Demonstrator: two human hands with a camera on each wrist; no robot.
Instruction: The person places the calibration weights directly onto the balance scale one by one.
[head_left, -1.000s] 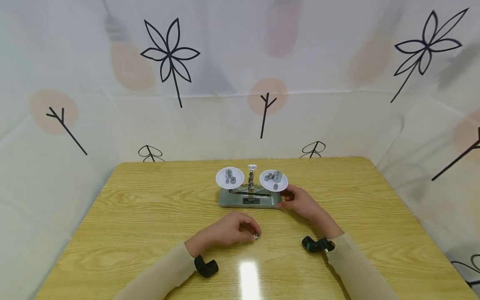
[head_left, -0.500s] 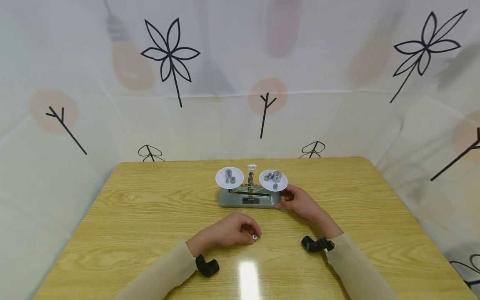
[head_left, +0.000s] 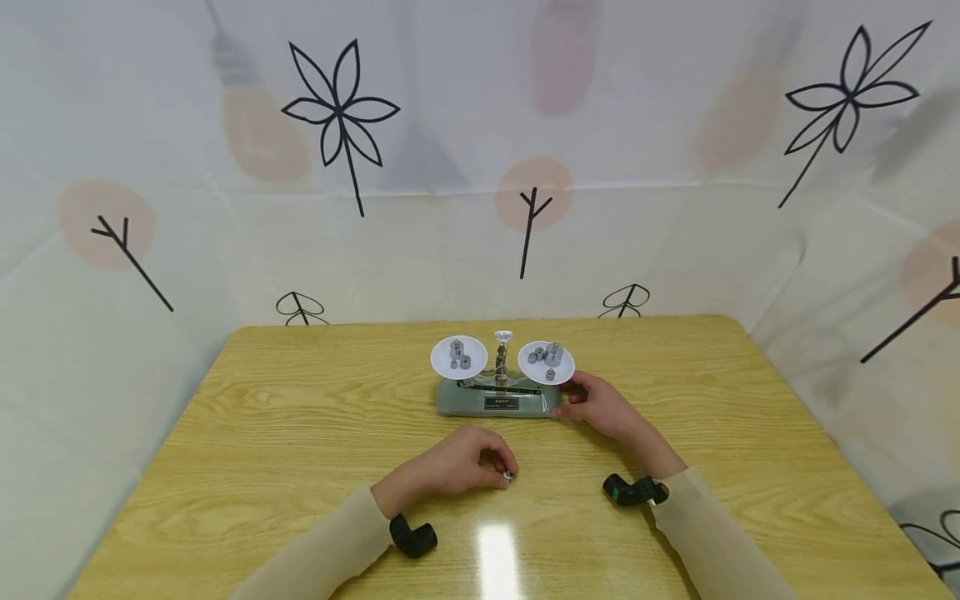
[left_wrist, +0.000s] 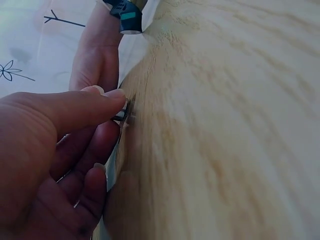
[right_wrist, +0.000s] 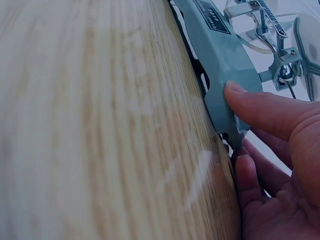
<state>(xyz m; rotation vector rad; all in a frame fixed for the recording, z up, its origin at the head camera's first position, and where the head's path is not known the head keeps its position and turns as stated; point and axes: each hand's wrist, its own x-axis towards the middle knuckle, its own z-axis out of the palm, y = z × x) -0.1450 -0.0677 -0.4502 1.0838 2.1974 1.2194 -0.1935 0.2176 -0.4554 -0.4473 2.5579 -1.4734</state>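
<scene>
My left hand (head_left: 459,460) pinches a small shiny metal weight (head_left: 507,475) between thumb and fingertips, low over the table in front of the balance scale. In the left wrist view the weight (left_wrist: 121,115) is mostly covered by the thumb. My right hand (head_left: 604,408) grips the right end of the scale's grey-green base (head_left: 459,403); in the right wrist view the thumb lies on the front of the base (right_wrist: 227,62), and other fingers are behind and below its end. On the left white pan (head_left: 442,368) and right white pan (head_left: 567,367) stand several metal weights.
The wooden table (head_left: 300,400) spreads to both sides of the scale. A patterned cloth (head_left: 420,250) hangs behind it and at the sides. Black wrist cameras sit on the left wrist (head_left: 412,537) and right wrist (head_left: 633,490).
My left fingertips have shifted slightly left, and the small weight has turned a little between them. My right hand and the scale keep their places.
</scene>
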